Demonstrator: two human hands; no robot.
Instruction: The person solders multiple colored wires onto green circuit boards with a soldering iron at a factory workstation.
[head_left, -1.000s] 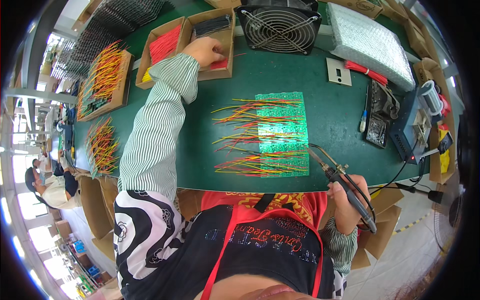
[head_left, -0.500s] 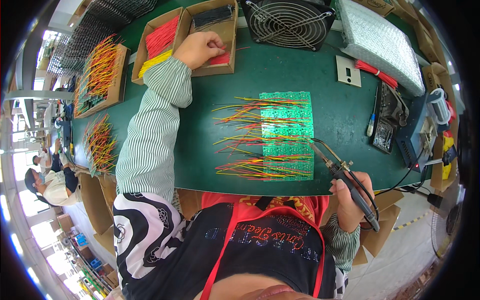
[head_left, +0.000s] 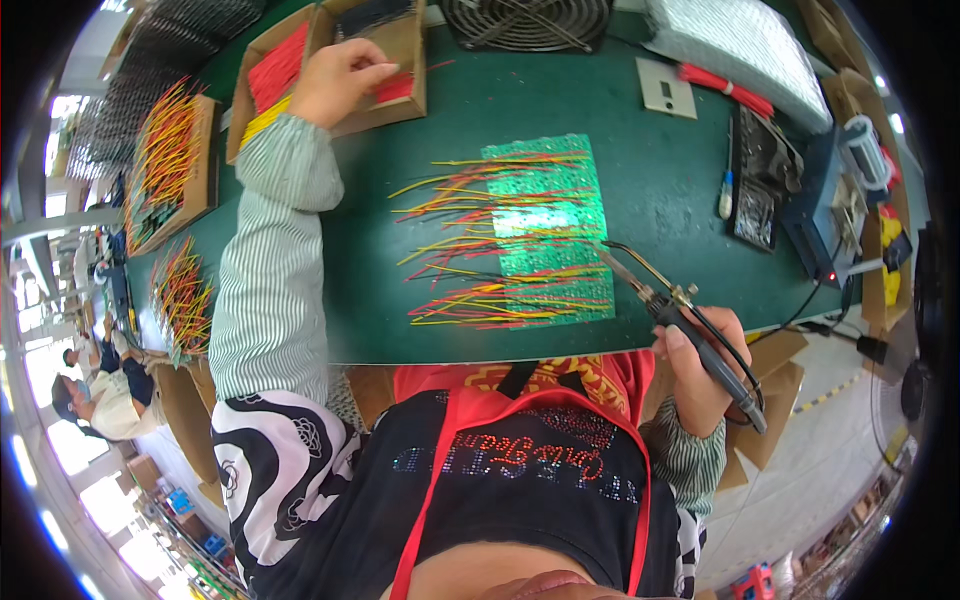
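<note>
My left hand (head_left: 345, 82) is over a cardboard box, thumb and fingers drawn together just above a small pile of red wires (head_left: 393, 88). Whatever is pinched there, if anything, cannot be made out. My right hand (head_left: 703, 362) grips a soldering iron (head_left: 700, 345) with a thin metal tube fixed alongside it. The iron's tip points up and left, close to the right edge of a green circuit board panel (head_left: 540, 218). Red, yellow and black wires (head_left: 455, 250) run from the panel out to the left, in several rows.
Left on the green table (head_left: 400, 340) are a box of wired boards (head_left: 165, 170) and a loose wired bundle (head_left: 182, 300). A fan (head_left: 525, 22) stands at the back. Rightward are a metal plate (head_left: 665, 88), tied red wires (head_left: 728, 88), a black tray (head_left: 757, 200) and a solder spool (head_left: 865, 150).
The whole view has shifted, so the table's things sit higher and further left. My left hand stays over the wire box, its fingers slightly raised. The iron remains in my right hand.
</note>
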